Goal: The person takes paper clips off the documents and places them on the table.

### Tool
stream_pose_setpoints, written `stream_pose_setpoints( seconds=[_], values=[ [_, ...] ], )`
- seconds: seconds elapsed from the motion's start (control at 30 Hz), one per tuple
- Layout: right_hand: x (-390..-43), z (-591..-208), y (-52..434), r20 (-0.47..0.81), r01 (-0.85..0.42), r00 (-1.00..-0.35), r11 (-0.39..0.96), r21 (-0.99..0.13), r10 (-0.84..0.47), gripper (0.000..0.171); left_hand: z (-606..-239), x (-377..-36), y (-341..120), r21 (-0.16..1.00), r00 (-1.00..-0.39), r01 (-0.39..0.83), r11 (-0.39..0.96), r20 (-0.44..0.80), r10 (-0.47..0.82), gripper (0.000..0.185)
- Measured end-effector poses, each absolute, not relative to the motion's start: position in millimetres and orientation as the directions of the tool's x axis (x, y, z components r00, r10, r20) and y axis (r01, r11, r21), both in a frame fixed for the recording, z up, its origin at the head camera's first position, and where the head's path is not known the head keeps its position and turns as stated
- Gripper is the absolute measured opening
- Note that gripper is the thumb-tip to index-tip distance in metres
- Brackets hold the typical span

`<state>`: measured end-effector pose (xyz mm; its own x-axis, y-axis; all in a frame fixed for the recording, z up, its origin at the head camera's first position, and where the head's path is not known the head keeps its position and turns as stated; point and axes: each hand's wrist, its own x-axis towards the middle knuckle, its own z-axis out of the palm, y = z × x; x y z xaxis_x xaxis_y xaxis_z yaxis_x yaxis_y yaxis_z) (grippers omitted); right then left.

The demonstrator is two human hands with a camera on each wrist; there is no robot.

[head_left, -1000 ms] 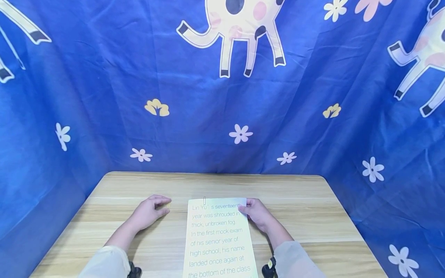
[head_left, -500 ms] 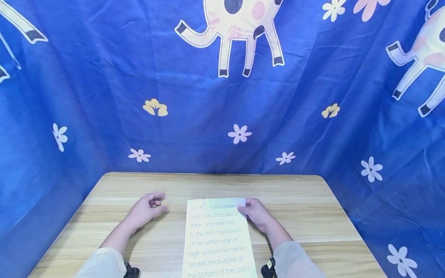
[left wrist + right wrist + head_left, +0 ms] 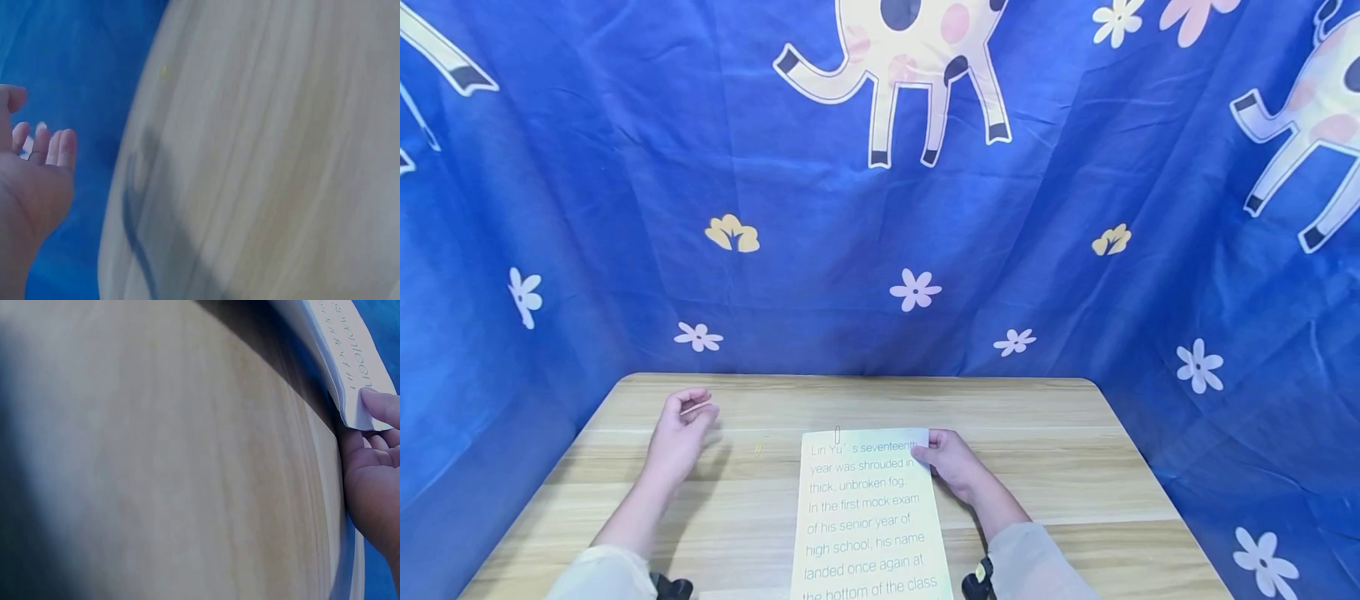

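Curtain point(image 3: 820, 250), blue, printed with spotted animals and flowers; encloses the surface from 9 through 12 to 3 o'clock.
Surface point(image 3: 1052, 467), wood-grained, far corners rounded.
Sheaf of paper point(image 3: 868, 517), large print, layered; at the surface's 6 o'clock side, screening the wood behind it, near end out of frame.
Left sleeve point(image 3: 602, 575) and right sleeve point(image 3: 1033, 558), pale.
Right hand point(image 3: 952, 460), at the sheaf's 2 o'clock corner; thumb over, other fingers behind, pinching the sheaf and masking a line's end.
Left hand point(image 3: 672, 437), at the sheaf's 10 o'clock, well apart; fingers loosely bent, released.
Wire clip point(image 3: 837, 435), on the sheaf's top edge, 11 o'clock.
Yellow piece point(image 3: 758, 448), too small to identify; on the surface between left hand and sheaf, at the sheaf's 10 o'clock.
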<state>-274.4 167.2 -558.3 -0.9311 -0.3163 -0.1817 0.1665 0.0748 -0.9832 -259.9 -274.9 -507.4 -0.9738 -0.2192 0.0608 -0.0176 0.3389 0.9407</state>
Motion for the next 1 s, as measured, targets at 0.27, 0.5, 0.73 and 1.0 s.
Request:
stream_pose_setpoints(
  seconds=[0.27,0.5,0.73,1.0],
  values=[
    [-273.2,-558.7,165.8,-0.178,0.159,-0.933,0.086,-0.984,-0.312,0.031,-502.1,-256.0,-233.4,0.904,-0.971,0.015,0.428,0.115,-0.208,0.052],
    [-272.3,-559.8,163.8,-0.187,0.171,-0.934,0.078,-0.982,-0.303,0.03,-504.4,-252.7,-193.5,0.899,-0.989,0.051,0.436,0.105,-0.102,0.055],
    [-273.3,-558.7,163.9,-0.189,0.167,-0.936,0.098,-0.981,-0.296,0.03,-511.0,-251.4,-156.5,0.897,-0.995,0.077,0.436,0.095,-0.018,0.055],
    [-274.6,-558.0,165.3,-0.187,0.169,-0.935,0.087,-0.982,-0.301,0.031,-520.2,-255.3,-133.6,0.839,-0.991,0.129,0.529,0.123,0.047,0.053]
  ],
)
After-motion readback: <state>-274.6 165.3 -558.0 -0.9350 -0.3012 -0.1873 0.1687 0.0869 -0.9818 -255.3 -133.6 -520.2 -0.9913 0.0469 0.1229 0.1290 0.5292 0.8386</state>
